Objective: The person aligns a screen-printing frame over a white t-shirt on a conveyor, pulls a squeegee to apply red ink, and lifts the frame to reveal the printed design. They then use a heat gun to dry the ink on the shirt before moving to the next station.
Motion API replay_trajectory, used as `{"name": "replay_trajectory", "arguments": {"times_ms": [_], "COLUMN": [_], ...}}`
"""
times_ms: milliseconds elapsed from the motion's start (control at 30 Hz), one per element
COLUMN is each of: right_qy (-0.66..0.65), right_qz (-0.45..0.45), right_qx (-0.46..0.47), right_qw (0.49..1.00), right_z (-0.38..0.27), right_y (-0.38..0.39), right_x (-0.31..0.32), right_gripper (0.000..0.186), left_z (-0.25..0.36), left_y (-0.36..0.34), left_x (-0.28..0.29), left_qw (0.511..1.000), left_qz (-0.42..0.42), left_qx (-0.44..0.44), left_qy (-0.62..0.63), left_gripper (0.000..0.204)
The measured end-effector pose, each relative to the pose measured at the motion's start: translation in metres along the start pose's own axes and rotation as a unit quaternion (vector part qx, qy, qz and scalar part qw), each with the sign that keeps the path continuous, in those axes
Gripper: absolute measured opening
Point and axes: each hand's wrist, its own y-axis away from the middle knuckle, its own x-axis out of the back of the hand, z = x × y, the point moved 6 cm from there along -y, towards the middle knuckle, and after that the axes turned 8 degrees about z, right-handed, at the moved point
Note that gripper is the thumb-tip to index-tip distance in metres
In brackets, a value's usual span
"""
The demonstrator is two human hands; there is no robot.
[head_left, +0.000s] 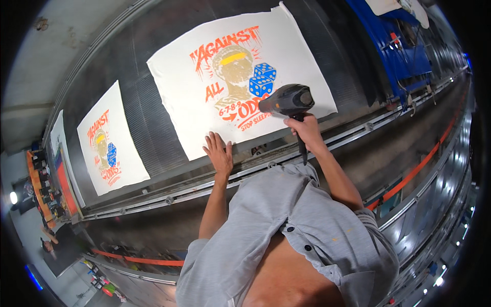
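Your right hand, fingers wrapped around the handle, holds a black hair dryer over the printed white cloth's near right part; your left hand, open and gripping nothing, lies across its near edge.

Bare left hand: palm down, opened out; fingers extended forward and slightly parted, thumb set apart on the inner side. Left wrist: nearly in line with the bare left forearm, which reaches forward from the body.

Bare right hand: closed in a grip, fingers curled, placed farther forward than the left. Right wrist: raised above a bare right forearm slanting forward and inward from the right side.
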Motion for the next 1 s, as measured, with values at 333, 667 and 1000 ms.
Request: {"name": "replay_trajectory", "arguments": {"times_ms": [333,667,1000], "right_qy": [0.058,0.002,0.011], "right_qz": [-0.148,-0.009,-0.018], "right_qx": [0.033,0.057,0.064], "right_qw": [0.987,0.998,0.998], "right_z": [0.002,0.002,-0.003], "right_y": [0.032,0.03,0.015], "right_x": [-0.039,0.054,0.034], "right_gripper": [0.018,0.012,0.018], "left_z": [0.011,0.024,0.066], "left_y": [0.029,0.048,0.019], "left_x": [0.003,0.001,-0.003], "left_qw": [1.0,0.999,0.997], "left_qz": [-0.005,0.031,0.055], "left_qx": [-0.005,0.013,-0.04], "left_qy": [0.001,-0.005,0.038], "left_gripper": [0.064,0.063,0.067]}}
